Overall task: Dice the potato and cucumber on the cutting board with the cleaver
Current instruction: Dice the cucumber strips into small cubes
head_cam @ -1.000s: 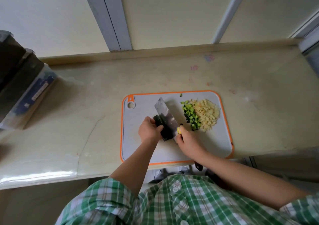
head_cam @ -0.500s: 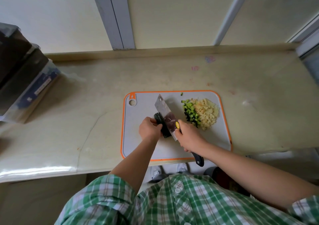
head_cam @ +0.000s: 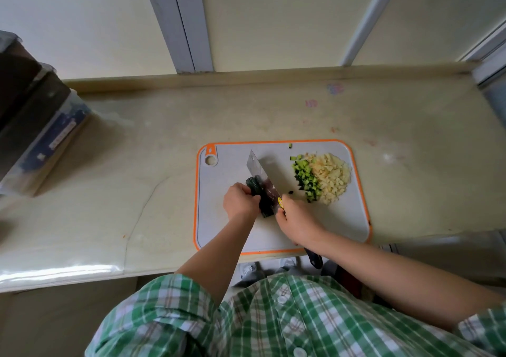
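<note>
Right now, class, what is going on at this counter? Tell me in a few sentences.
Someone in a green plaid shirt is dicing on the cutting board. The right hand grips the cleaver, its blade set against the dark cucumber piece that the left hand holds down. Heaps of diced cucumber and diced potato lie side by side on the board's right half.

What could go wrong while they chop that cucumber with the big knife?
The cleaver blade sits right beside the left hand holding the short cucumber piece, so a slip might nick those fingers. The piece is small, so the grip could shift mid-cut. One stray bit lies near the far edge of the cutting board; more might scatter off.
</note>
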The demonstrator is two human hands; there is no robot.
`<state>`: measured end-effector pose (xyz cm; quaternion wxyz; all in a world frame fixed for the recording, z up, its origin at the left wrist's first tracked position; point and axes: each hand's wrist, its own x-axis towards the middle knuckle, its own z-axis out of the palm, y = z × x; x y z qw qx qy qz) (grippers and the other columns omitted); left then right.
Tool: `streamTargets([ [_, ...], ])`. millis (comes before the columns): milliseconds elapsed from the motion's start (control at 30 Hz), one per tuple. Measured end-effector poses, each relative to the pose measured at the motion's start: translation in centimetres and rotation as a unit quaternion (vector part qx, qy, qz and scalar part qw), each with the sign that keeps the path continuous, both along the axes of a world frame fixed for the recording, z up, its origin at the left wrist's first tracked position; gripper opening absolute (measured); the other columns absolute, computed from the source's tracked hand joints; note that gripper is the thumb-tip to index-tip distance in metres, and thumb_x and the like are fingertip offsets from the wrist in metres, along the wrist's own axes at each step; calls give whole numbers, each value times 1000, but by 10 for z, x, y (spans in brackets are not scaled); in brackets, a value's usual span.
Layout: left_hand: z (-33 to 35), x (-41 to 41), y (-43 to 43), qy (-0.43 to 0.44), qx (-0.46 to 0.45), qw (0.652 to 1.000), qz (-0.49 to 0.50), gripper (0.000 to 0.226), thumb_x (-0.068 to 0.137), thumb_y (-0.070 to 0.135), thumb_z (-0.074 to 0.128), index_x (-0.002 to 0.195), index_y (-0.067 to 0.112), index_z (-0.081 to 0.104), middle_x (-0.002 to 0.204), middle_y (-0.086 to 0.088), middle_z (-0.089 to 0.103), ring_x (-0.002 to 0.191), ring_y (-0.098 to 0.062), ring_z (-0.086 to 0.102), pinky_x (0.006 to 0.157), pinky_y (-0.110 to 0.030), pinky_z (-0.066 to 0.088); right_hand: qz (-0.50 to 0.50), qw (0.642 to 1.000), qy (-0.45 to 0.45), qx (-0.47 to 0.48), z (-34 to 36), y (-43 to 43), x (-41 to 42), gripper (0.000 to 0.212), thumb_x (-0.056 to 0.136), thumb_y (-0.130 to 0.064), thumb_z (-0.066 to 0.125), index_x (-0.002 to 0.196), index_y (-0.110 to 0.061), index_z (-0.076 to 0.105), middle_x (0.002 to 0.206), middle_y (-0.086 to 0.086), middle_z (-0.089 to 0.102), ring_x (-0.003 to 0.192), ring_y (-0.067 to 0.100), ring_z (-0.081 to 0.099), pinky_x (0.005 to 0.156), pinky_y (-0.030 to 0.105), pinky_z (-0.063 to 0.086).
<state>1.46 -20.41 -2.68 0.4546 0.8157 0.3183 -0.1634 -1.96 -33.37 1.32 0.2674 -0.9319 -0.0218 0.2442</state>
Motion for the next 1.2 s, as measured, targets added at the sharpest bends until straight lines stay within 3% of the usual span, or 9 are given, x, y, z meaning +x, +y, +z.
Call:
streamTargets([
  [167, -2, 1, 1, 4, -8, 1000, -3, 19, 81, 8, 71, 98, 10, 64, 99, -8, 69, 94, -26, 66, 86, -39, 54, -8, 1000, -12, 13, -15, 4, -7, 14, 95, -11, 43, 82, -12, 36, 62, 2, 44, 51, 18, 43, 43, 28, 25],
  [333, -1, 1, 3, 1, 12, 1000, -22, 21, 81, 11, 72, 101, 11, 65, 101, -6, 70, 96, -24, 65, 85, -33, 53, -30, 999, -42, 8, -22, -3, -6, 15, 94, -13, 44, 80, -13, 37, 56, 2, 43, 44, 19, 39, 41, 28, 19],
  [467, 0, 0, 4, 0, 14, 1000, -26, 21, 81, 15, 72, 101, 12, 64, 100, -5, 70, 95, -23, 66, 84, -32, 52, -23, 999, -42, 11, -18, -3, 6, 16, 95, -14, 45, 80, -11, 38, 58, 7, 47, 48, 24, 44, 45, 33, 27],
  [567, 1, -2, 4, 5, -11, 1000, -9, 21, 81, 15, 74, 99, 11, 65, 98, -6, 71, 90, -24, 69, 86, -38, 55, -15, 998, -55, 7, -7, -1, 18, 16, 95, -13, 43, 79, -10, 39, 58, 7, 46, 50, 25, 45, 47, 35, 32],
  [700, 0, -3, 6, 5, -32, 999, 9, 21, 79, 15, 75, 99, 11, 68, 94, -5, 73, 86, -24, 70, 84, -39, 56, -4, 999, -32, -1, 13, -2, 21, 15, 96, -14, 40, 83, -7, 40, 68, 18, 55, 53, 31, 52, 49, 45, 47],
  [833, 0, -4, 7, 11, -54, 998, 31, 19, 78, 15, 77, 95, 14, 70, 90, -4, 74, 82, -24, 72, 83, -38, 57, 24, 999, -5, -32, 26, 0, 15, 14, 96, -14, 37, 84, -7, 40, 71, 17, 55, 48, 26, 48, 43, 34, 40],
  [967, 0, -4, 6, 12, -53, 998, 34, 18, 77, 15, 77, 92, 14, 68, 90, -4, 74, 83, -25, 72, 82, -39, 57, 38, 998, 0, -48, 30, 2, 14, 15, 97, -15, 35, 84, -9, 39, 71, 14, 55, 46, 25, 51, 40, 32, 43],
  [1200, -1, -4, 5, 5, -69, 997, 46, 20, 77, 9, 75, 94, 12, 64, 86, -5, 74, 80, -25, 72, 81, -40, 58, 31, 998, 17, -47, 23, 3, 14, 21, 95, -14, 35, 74, -14, 34, 66, 9, 48, 32, 21, 48, 29, 21, 34],
])
